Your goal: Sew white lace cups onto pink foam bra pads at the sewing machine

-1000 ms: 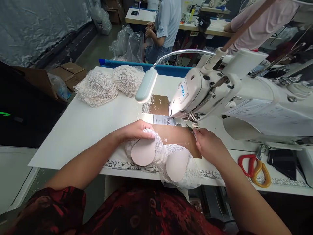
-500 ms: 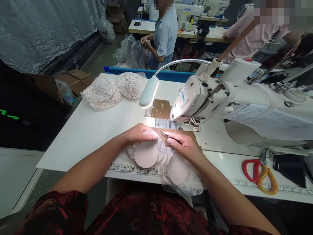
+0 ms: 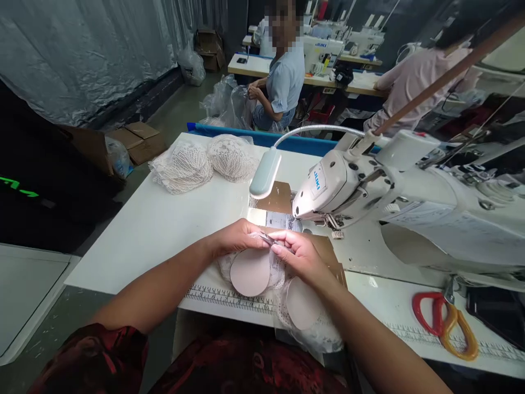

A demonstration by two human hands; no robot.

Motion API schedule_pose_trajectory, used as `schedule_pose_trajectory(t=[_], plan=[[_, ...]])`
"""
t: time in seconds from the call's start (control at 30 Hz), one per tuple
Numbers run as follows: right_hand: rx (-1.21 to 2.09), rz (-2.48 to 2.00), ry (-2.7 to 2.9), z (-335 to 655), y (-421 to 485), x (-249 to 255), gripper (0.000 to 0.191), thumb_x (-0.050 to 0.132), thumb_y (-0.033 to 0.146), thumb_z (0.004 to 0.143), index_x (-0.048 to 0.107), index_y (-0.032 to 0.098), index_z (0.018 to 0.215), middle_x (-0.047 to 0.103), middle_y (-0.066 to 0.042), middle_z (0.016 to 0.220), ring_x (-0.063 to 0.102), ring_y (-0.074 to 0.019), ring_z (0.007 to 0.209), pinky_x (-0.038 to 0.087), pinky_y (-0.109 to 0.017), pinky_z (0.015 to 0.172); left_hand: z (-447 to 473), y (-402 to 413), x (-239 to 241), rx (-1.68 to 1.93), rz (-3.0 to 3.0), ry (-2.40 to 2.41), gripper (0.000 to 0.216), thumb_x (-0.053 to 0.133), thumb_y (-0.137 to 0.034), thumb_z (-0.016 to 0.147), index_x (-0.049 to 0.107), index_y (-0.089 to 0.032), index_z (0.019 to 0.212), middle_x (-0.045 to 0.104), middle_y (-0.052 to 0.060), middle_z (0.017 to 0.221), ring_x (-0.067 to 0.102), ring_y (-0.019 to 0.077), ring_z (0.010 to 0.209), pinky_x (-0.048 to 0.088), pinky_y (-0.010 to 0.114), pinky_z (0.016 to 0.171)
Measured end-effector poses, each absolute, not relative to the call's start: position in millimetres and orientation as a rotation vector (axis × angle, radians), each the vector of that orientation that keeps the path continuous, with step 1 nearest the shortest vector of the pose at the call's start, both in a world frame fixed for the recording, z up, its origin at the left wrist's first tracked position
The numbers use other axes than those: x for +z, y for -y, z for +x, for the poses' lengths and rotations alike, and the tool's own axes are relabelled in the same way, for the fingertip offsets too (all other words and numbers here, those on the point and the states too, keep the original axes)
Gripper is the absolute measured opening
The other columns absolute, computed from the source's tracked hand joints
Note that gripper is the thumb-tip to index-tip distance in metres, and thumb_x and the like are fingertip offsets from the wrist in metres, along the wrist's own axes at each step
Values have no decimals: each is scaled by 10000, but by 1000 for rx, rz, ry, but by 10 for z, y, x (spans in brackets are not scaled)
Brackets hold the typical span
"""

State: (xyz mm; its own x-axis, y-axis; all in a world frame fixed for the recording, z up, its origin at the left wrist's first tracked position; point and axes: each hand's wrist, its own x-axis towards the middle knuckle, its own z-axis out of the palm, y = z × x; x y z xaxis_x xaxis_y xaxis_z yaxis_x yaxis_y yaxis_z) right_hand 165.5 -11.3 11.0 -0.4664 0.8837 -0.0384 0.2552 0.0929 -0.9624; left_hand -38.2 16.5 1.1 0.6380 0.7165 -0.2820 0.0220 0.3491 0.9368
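A white lace bra (image 3: pixel 250 273) with two smooth pale cups lies at the table's front edge, its right cup hanging partly over. My left hand (image 3: pixel 239 238) pinches the lace along the top of the left cup. Between the fingers of my right hand (image 3: pixel 301 256) are small pointed metal thread snips (image 3: pixel 267 238), mostly covered by the fingers. Their tip touches or nearly touches the lace at my left fingertips. Whether the blades are apart cannot be seen.
The white sewing machine (image 3: pixel 332 186) stands behind and right of my hands, with a lamp (image 3: pixel 266 174) beside it. More lace cups (image 3: pixel 184 167) lie at the back left. Scissors (image 3: pixel 447 323) rest on the right. A co-worker (image 3: pixel 283 82) sits beyond the table.
My right hand has moved left, bringing the snips' tip to the lace at my left fingers. The whole view has shifted slightly, so the scene sits lower and further right.
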Motion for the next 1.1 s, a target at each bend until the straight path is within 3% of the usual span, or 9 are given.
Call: schedule_pose_trajectory(t=[0.17, 0.43, 0.57, 0.63, 0.73, 0.8, 0.93, 1.03, 1.1], plan=[[1403, -1116, 1735, 1578, 121, 134, 249, 556, 382, 858, 661, 186, 970, 677, -70, 965, 622, -209, 923, 485, -342, 832, -385, -155, 10, 506, 1159, -799, 298, 753, -400, 681, 689, -110, 691, 587, -7, 610, 514, 116, 593, 394, 233, 567], [1365, -1429, 1702, 1970, 173, 182, 419, 527, 534, 811, 557, 207, 1071, 648, -44, 842, 619, -195, 771, 477, -285, 662, -514, -201, -22, 605, 1331, -898, 331, 671, -410, 748, 723, -119, 896, 686, 61, 825, 624, 191, 769, 482, 278, 683], [1103, -1771, 1946, 2412, 373, 129, 382, 562, 559, 745, 584, 221, 922, 517, 45, 563, 484, -143, 540, 366, -243, 517, -565, -288, -77, 742, 1477, -1076, 288, 640, -375, 751, 724, -130, 875, 672, 80, 1003, 619, 228, 929, 467, 299, 812], [1060, -1849, 2050, 2533, 499, 61, 373, 620, 509, 699, 596, 230, 946, 563, 42, 605, 501, -149, 555, 381, -243, 533, -584, -311, -84, 761, 1526, -1100, 255, 623, -350, 754, 716, -140, 862, 662, 72, 1035, 601, 232, 982, 442, 295, 859], [1032, -1904, 2206, 2549, 641, -44, 334, 628, 452, 700, 601, 256, 969, 648, 22, 735, 572, -170, 619, 424, -252, 581, -609, -293, -52, 705, 1599, -1097, 229, 623, -320, 733, 690, -147, 867, 676, 50, 955, 612, 232, 912, 451, 286, 774], [965, -1880, 2273, 2496, 675, -85, 232, 556, 468, 768, 596, 252, 841, 644, 17, 706, 583, -173, 619, 421, -249, 570, -611, -259, -7, 577, 1749, -1106, 220, 658, -287, 677, 659, -154, 852, 672, 32, 903, 609, 228, 843, 438, 276, 707], [773, -1744, 2259, 2388, 623, -72, 313, 474, 477, 837, 547, 226, 665, 615, -9, 682, 579, -168, 628, 436, -243, 573, -578, -190, 101, 231, 2143, -1206, 98, 595, -221, 669, 562, -164, 742, 638, 26, 822, 581, 215, 759, 384, 268, 627], [667, -1661, 2102, 2336, 561, -26, 299, 478, 482, 833, 604, 228, 740, 648, -57, 919, 615, -200, 807, 474, -266, 677, -585, -131, 205, 169, 2187, -1201, 20, 522, -162, 692, 533, -173, 705, 628, 22, 791, 574, 200, 727, 360, 264, 607], [696, -1692, 1963, 2298, 537, -2, 315, 474, 505, 831, 632, 234, 850, 653, -58, 908, 617, -211, 816, 475, -285, 693, -638, -83, 291, 143, 2230, -1196, 53, 498, -151, 716, 540, -181, 726, 631, 21, 819, 577, 195, 740, 357, 263, 614]])
